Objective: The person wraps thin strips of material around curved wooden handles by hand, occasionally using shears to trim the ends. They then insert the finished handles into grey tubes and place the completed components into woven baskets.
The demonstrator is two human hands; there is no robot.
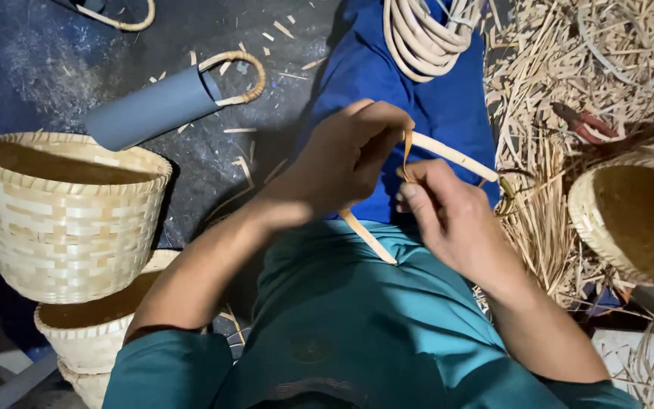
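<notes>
Both hands meet over my lap, above blue trousers and a teal shirt. My left hand (346, 155) is closed around a flat tan cane strip (452, 155), bending it into a loop near the thumb. My right hand (448, 216) pinches the same strip just right of the loop, fingers curled over it. One end of the strip sticks out to the right. The other end (369, 238) hangs down toward my waist.
Woven baskets (70, 208) are stacked at the left on a dark floor. A grey tube (153, 106) with a cane ring lies behind them. A coil of cane (421, 34) rests on my leg. Loose cane scraps, red-handled cutters (584, 121) and another basket (637, 216) lie right.
</notes>
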